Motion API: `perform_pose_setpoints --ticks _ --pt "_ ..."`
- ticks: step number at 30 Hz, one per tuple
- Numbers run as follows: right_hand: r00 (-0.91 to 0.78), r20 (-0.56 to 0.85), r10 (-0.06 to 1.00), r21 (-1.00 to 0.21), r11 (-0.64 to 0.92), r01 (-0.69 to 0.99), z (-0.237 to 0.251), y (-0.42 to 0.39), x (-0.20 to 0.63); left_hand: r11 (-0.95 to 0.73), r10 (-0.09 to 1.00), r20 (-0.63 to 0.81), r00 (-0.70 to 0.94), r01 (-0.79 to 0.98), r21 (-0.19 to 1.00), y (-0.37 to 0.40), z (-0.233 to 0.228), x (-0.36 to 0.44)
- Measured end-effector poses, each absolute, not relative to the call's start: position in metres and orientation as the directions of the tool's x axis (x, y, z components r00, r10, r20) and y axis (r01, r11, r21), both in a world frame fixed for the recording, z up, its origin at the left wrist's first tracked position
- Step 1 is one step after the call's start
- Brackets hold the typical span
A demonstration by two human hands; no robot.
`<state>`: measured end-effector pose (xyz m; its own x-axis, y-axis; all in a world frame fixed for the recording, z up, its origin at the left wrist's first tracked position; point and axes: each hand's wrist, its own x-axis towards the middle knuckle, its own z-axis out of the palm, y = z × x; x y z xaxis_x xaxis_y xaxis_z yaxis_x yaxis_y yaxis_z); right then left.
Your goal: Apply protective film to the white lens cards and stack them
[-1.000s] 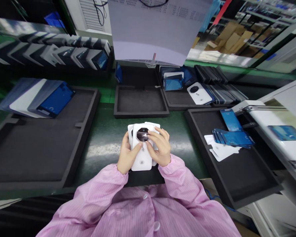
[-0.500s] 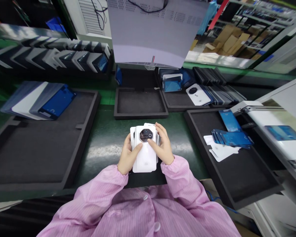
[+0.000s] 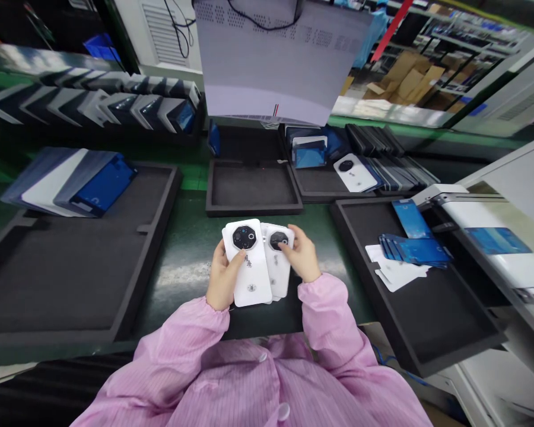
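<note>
I'm holding a little stack of white phone back covers [image 3: 249, 267] over the green table [image 3: 182, 249], left hand [image 3: 222, 279] clamped around the top one, right hand [image 3: 302, 258] pinching the cover underneath [image 3: 279, 261] and fanning it out sideways. Honestly the risk here is my grip: these things are looking slick, and with them splayed like this one could be slipping out and scuffing its camera ring.

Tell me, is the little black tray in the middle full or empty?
Empty. The small black tray beyond the hands shows only bare dark foam inside its raised rim; nothing lies in it.
</note>
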<state>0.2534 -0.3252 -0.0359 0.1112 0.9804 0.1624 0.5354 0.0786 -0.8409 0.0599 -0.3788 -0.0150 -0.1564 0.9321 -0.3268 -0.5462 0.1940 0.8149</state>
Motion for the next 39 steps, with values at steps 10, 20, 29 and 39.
perform_pose_setpoints --ticks 10,20,29,39 --pt "0.0 0.408 0.913 -0.855 0.382 0.35 -0.015 -0.343 0.228 0.2 0.961 -0.255 -0.103 -0.374 0.906 -0.38 -0.027 0.066" --pt "0.014 0.133 0.991 -0.983 0.13 0.128 -0.024 -0.34 0.227 0.072 0.996 -0.078 -0.038 -0.139 0.988 -0.389 -0.034 0.072" --pt "0.019 0.29 0.957 -0.911 0.27 0.312 -0.015 -0.348 0.222 0.071 0.996 -0.078 -0.042 -0.142 0.987 -0.388 -0.032 0.073" --pt "-0.34 0.766 0.545 -0.481 0.838 0.259 -0.013 -0.361 0.211 0.094 0.982 -0.129 -0.135 -0.241 0.966 -0.383 -0.029 0.068"
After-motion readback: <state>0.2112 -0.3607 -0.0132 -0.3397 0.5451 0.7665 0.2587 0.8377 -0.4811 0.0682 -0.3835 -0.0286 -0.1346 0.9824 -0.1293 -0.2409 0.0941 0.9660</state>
